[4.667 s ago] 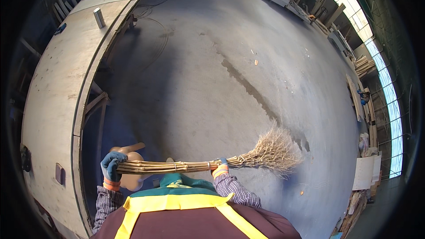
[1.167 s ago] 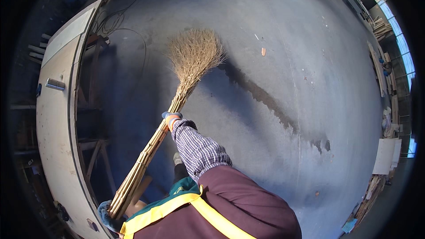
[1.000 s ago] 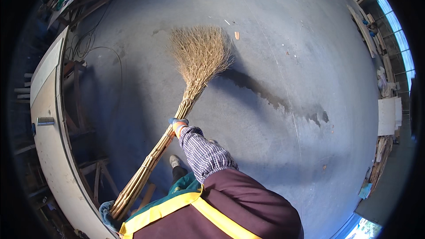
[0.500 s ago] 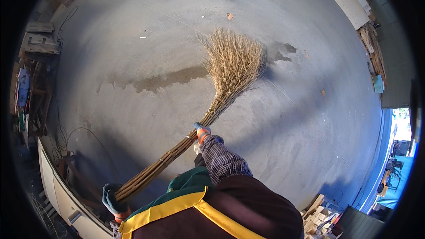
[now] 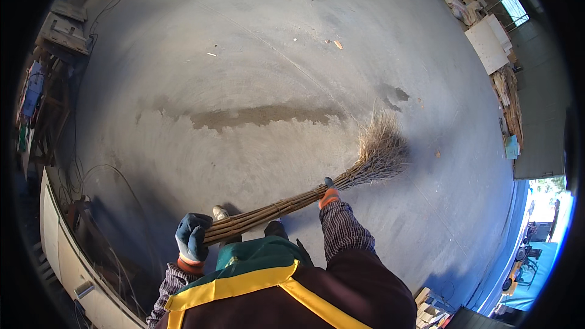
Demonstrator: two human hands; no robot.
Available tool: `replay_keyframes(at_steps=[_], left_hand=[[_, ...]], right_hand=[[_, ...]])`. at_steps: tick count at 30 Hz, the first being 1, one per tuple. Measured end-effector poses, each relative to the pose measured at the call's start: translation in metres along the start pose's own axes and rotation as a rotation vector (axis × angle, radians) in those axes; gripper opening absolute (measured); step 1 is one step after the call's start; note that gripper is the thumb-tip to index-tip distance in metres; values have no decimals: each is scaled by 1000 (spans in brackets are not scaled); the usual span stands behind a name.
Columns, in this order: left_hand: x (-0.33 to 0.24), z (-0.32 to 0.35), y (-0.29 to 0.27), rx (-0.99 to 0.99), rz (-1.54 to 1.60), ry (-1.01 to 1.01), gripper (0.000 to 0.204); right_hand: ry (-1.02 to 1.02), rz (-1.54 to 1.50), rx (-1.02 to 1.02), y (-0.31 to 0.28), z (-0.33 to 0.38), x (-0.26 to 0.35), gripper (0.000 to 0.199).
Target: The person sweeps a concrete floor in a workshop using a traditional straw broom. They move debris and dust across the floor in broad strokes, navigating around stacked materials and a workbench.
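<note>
Broom (image 5: 286, 207) gripped tight in your left hand (image 5: 192, 237) and right hand (image 5: 329, 195), but scraps (image 5: 337, 44) are unswept yet.

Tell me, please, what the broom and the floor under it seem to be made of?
The broom looks like a bundle of thin dry twigs or cane, tan and unpainted: separate stalks show along the handle, tied with bands, and fan into a wispy brush. The floor seems to be bare grey concrete, matt and dusty, with a darker stain, possibly damp.
</note>
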State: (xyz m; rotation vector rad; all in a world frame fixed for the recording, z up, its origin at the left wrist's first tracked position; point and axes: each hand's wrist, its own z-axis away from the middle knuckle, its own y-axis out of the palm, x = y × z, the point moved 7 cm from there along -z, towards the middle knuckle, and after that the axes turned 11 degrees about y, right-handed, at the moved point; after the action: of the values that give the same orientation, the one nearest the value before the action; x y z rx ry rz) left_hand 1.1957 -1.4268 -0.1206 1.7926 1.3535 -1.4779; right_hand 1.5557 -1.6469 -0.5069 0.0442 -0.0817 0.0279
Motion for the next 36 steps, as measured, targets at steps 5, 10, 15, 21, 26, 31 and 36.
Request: replay_keyframes(at_steps=[5,10,15,21,26,31,36], left_hand=[[18,21,-90,-147,61,-9,23],[45,71,-217,-454,75,-69,24],[28,143,-325,-719,42,-3,22],[-32,232,-356,-1013,-256,-60,29],[-59,240,-313,-1046,-622,-1,33],[-70,189,-254,-1046,-698,-103,34],[-65,148,-237,-999,-813,-326,22]], right_hand=[[-11,-74,181,67,39,-51,26],[-42,115,187,176,76,-146,22],[-70,324,269,296,112,-270,14],[-55,679,406,415,130,-412,16],[79,920,501,495,136,-492,26],[-15,1371,414,542,146,-487,46],[-47,1519,193,534,141,-426,54]])
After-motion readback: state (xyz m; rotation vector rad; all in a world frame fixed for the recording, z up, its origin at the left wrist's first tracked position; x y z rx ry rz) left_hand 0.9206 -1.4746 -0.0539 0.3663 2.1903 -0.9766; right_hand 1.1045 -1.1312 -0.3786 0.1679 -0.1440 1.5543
